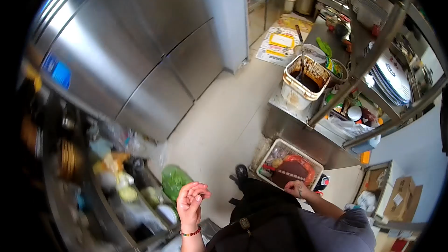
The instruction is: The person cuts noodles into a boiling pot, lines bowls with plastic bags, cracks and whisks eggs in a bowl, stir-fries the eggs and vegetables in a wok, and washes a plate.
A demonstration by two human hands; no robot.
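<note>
Left of the white basket [305,154] lay the green bag [175,182], near the left hand [190,204], its fingers loosely bent and empty. The right hand [297,188] curled beside the basket, grip impossible to tell; clearing the rim wanted care.

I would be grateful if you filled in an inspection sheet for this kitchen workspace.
Surface: steel counter bears a stained white tub, with a long utensil leaning in it.
Job's things: filled white basket on the floor beside the counter; green bag near the left hand.
Clutter: mixed goods crowd the left side, partly blurred; printed sheets lie on the floor.
Hands: left hand raised, fingers loosely bent, nothing seen in it; right hand at the basket's near edge, contact unclear.
Cables: nothing seen.
Surroundings: large steel cabinet, stacked plates, open cardboard box.
</note>
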